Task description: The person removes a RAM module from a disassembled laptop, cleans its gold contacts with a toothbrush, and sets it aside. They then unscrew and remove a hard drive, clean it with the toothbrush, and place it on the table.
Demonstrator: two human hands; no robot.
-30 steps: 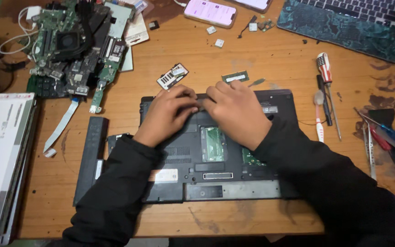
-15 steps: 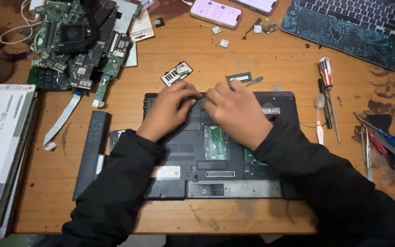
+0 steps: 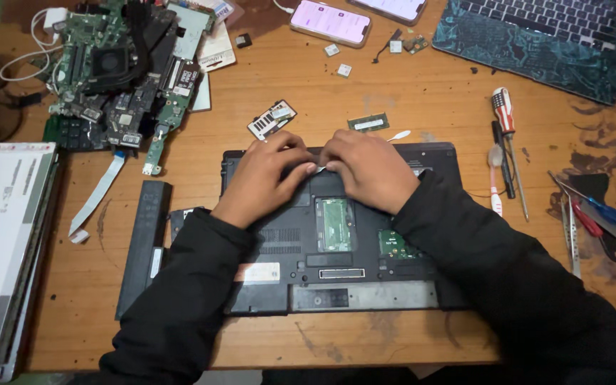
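laptop base [image 3: 336,249] upturned, both hands at far edge, left hand [image 3: 265,178], right hand [image 3: 368,167]

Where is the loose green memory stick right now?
In the head view, the green memory stick lies flat on the wooden table, just beyond the black laptop base, past the right hand.

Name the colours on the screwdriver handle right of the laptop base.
Red and white stripes on the screwdriver, head view.

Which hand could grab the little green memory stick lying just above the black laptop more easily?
Probably the right hand. The green memory stick lies on the table just beyond its knuckles, while the left hand sits further to the side, nearer the small grey card. Both hands rest on the laptop base.
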